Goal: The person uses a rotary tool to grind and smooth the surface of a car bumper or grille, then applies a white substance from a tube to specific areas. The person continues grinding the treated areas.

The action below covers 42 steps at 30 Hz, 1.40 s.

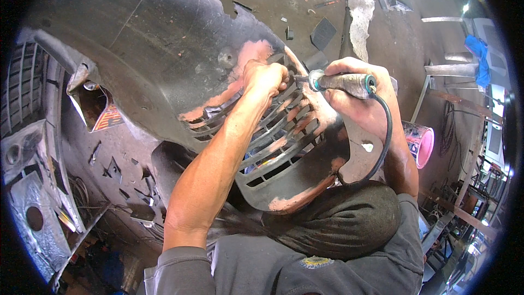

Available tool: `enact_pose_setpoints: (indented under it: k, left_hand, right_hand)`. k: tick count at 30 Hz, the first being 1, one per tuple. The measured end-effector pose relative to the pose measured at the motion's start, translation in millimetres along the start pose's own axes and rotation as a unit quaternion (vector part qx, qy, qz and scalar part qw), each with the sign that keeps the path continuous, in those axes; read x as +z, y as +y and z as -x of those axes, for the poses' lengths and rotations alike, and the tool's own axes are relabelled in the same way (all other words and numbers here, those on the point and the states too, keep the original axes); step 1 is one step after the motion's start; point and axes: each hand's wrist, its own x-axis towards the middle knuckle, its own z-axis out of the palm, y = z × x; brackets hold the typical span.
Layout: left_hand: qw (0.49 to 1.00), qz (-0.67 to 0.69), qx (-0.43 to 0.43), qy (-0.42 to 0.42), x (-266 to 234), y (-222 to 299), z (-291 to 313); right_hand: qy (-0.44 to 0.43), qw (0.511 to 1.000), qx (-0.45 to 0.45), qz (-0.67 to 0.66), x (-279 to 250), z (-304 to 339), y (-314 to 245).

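Observation:
A large dark car bumper with a slatted grille lies across my lap, pink filler patches on it. My right hand grips a soldering iron with a grey, worn handle; its black cord loops down beside my forearm. The iron points left, its tip close to the grille's upper end. My left hand is closed at that same spot, knuckles up, against the bumper. Whatever its fingers pinch, if anything, is hidden.
A pink-rimmed can stands to the right of my arm. Dark plastic scraps lie on the floor ahead, more to the left. Grey slatted parts lean at the far left; a blue cloth hangs on a frame at right.

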Motion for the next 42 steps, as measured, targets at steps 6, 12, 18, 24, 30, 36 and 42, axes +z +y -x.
enact_pose_setpoints:
  k: [6, 12, 18, 24, 30, 36, 42]
  left_hand:
    - [1.000, 0.000, -0.001, 0.007, 0, 1, 1]
    - [1.000, 0.006, -0.008, -0.004, 1, 5, 5]
    - [0.999, 0.013, -0.029, -0.021, -7, 3, 1]
    - [0.999, -0.003, -0.031, -0.013, -7, 10, 11]
    - [1.000, 0.001, -0.006, -0.023, -9, 11, 7]
    - [1.000, 0.017, 0.005, -0.023, -12, 11, 8]
    - [0.998, 0.004, 0.013, -0.058, -13, 9, 5]
  right_hand:
    - [-0.019, 1.000, 0.020, 0.008, -2, -3, -5]
    - [-0.009, 1.000, 0.017, -0.021, -6, 0, -5]
    - [0.041, 0.998, 0.007, -0.041, -23, 21, -21]
    - [0.151, 0.986, 0.016, -0.065, -45, 63, -24]
    - [0.260, 0.956, 0.070, -0.116, -57, 110, -17]
    - [0.300, 0.936, 0.077, -0.167, -62, 154, 1]
    - [0.321, 0.931, 0.064, -0.164, -59, 176, 5]
